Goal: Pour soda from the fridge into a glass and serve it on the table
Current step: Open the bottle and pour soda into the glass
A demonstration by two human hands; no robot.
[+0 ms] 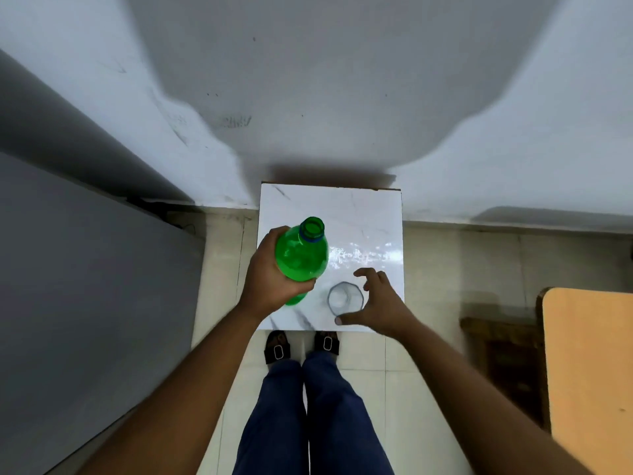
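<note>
Now one bottle (301, 255) in left hand (270, 282); one glass (345, 298); right hand (373, 303) spread.

A small counter (363, 214) stands against the wall (308, 80), directly ahead of the person's feet (301, 344). On it, near the front edge and right of centre, stands a glass (345, 298). The right hand (375, 303) is spread around the glass's right side, thumb before it and fingers (368, 274) behind it. To the glass's left, the left hand (270, 279) holds a bottle (301, 252) above the counter's left part, its uncapped mouth pointing away toward the wall. A fridge (85, 286) stands to the counter's left. A second table (589, 371) lies at the far right, well apart from the counter.
</note>
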